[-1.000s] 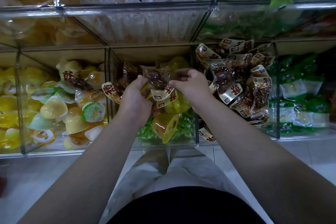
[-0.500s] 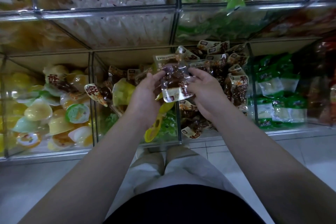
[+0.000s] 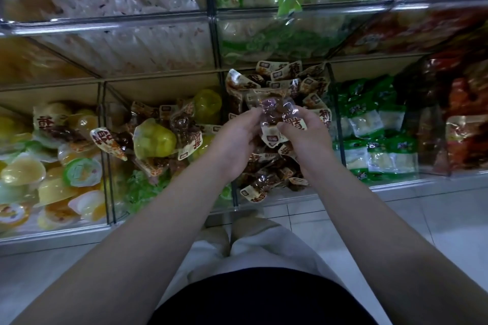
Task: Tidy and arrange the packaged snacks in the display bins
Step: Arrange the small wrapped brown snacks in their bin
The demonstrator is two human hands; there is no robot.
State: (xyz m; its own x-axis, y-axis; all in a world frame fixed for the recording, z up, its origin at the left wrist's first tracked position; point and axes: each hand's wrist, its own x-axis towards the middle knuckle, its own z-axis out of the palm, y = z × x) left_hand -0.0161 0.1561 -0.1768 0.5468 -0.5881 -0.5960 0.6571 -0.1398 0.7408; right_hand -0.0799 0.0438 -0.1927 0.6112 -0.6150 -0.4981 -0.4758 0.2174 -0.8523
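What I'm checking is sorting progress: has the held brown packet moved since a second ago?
Yes. The brown packet, held by the left hand and right hand, moved right across the clear divider, from over the mixed jelly bin to the brown-snack bin.

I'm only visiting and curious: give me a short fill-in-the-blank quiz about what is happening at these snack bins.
1. The left hand and right hand together hold one ____ snack packet.
2. The next bin to the right of the hands holds mostly ____ packets.
3. A yellow jelly cup lies in the mixed bin just ____ of the hands.

Missing words: brown; green; left.
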